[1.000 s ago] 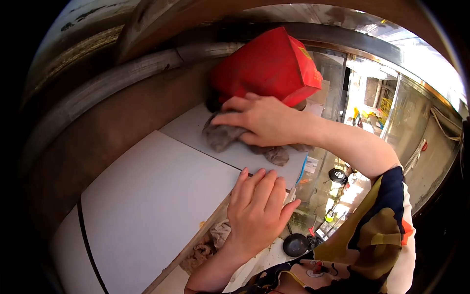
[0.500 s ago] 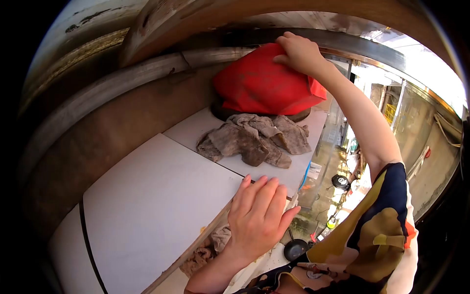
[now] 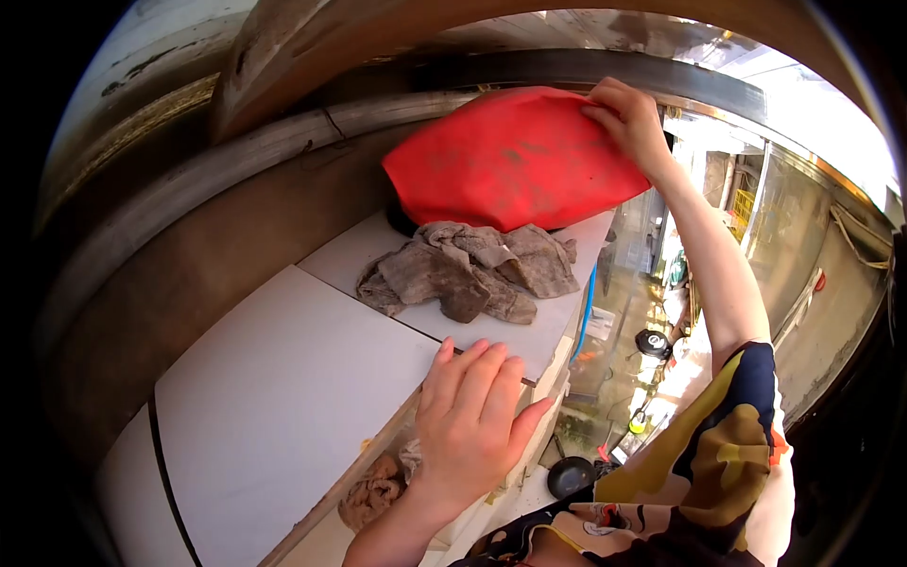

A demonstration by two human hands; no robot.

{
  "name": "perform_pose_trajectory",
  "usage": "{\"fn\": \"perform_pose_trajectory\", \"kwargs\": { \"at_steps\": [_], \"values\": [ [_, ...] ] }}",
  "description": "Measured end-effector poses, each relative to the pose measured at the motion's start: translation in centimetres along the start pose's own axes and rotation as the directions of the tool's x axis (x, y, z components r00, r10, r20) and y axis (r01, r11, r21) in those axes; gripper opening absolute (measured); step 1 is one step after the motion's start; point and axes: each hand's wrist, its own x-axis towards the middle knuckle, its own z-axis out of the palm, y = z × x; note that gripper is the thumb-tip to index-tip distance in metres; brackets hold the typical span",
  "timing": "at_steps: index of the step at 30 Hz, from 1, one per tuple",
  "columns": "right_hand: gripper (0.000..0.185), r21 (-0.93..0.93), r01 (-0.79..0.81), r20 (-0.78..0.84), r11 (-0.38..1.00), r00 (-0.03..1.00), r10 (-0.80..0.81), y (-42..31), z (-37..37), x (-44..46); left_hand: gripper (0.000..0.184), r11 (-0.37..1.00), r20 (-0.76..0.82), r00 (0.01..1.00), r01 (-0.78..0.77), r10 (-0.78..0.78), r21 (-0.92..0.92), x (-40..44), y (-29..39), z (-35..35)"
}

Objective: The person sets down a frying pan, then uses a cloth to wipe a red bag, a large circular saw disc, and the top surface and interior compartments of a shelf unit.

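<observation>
The underside of a red bag [image 3: 515,165] is out of sight, and only a sliver shows of a dark object [image 3: 401,220] beneath its left end, too shadowed to identify. The fingertips of the person's right hand [image 3: 635,123] are hard to make out where they meet the fabric, while the left forearm [image 3: 402,529] is cut off at the bottom of the view. Crumpled brown material [image 3: 370,493] under the near edge of the white surface [image 3: 283,397] is partly hidden by the left arm, and glare washes out the upper right background.

The red bag, smudged with dirt across its face, sits at the far end of the surface, its upper right edge pinched in the right hand's closed grip. The bulk of it spreads left of and below that grip. Just on the near side lies a bunched gray-brown cloth [image 3: 453,269], well apart from the right hand. Nearer still, the left hand [image 3: 475,416] is open and empty, palm down, fingers extended at the near edge of the surface. A dark pan [image 3: 570,479] appears lower down, beside the patterned clothing [image 3: 718,435].
</observation>
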Motion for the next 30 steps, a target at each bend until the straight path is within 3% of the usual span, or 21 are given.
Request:
{"fn": "perform_pose_trajectory", "kwargs": {
  "at_steps": [7, 9, 10, 12, 14, 16, 18, 20, 22, 25, 28, 30],
  "values": [
    [0.014, 0.039, 0.071, -0.034, 0.997, 0.997, -0.07, 0.1, 1.2, 0.2, 0.05, 0.999, 0.082, 0.996, 0.032, -0.032, -0.007, 0.7, 0.4, -1.5],
    [0.014, 0.038, 0.058, -0.041, 0.998, 0.998, -0.057, 0.6, 1.5, 0.4, 0.051, 0.981, 0.16, 0.98, 0.14, -0.118, -0.137, 1.2, 0.9, -3.0],
    [0.015, 0.051, 0.03, -0.026, 0.998, 0.999, -0.028, 0.4, 1.4, 0.3, 0.051, 0.978, 0.171, 0.976, 0.161, -0.138, -0.13, 1.5, 1.4, -4.1],
    [0.015, 0.027, 0.004, -0.041, 1.0, 0.999, -0.003, 0.1, 1.4, 0.2, 0.052, 0.989, 0.133, 0.981, 0.131, -0.138, 0.062, 2.0, 2.5, -6.6],
    [0.021, -0.04, -0.049, 0.014, 0.998, 0.999, 0.05, -0.6, 1.2, -0.1, 0.051, 0.975, 0.168, 0.971, 0.143, -0.171, 0.168, 1.9, 3.7, -9.1],
    [0.034, -0.473, 0.166, -0.209, 0.865, 0.933, -0.294, -4.0, 0.5, -0.7, 0.049, 0.953, 0.184, 0.965, 0.132, -0.187, 0.274, 1.8, 5.0, -11.8],
    [0.045, -0.296, 0.278, -0.165, 0.914, 0.927, -0.336, -9.2, -0.8, -1.5, 0.05, 0.902, 0.277, 0.919, 0.155, -0.281, 0.404, 1.5, 6.5, -14.2],
    [0.049, 0.085, 0.285, -0.023, 0.955, 0.959, -0.284, -13.7, 0.0, -3.1, 0.049, 0.889, 0.272, 0.912, 0.173, -0.308, 0.425, 1.7, 7.6, -15.5],
    [0.058, 0.315, 0.222, 0.267, 0.923, 0.912, -0.311, -15.3, 1.9, -3.8, 0.047, 0.872, 0.261, 0.902, 0.204, -0.345, 0.446, 2.4, 8.2, -16.8],
    [0.071, 0.38, 0.101, 0.598, 0.919, 0.731, -0.328, -16.5, 4.0, -4.0, 0.05, 0.814, 0.299, 0.875, 0.164, -0.381, 0.557, 3.5, 8.3, -19.0],
    [0.073, 0.357, 0.135, 0.622, 0.924, 0.704, -0.343, -16.6, 5.1, -4.2, 0.044, 0.823, 0.255, 0.891, 0.193, -0.375, 0.535, 5.1, 7.3, -19.2],
    [0.066, 0.359, 0.146, 0.611, 0.922, 0.71, -0.351, -16.7, 5.4, -4.1, 0.043, 0.823, 0.296, 0.892, 0.131, -0.341, 0.553, 7.0, 5.5, -19.0]
  ]
}}
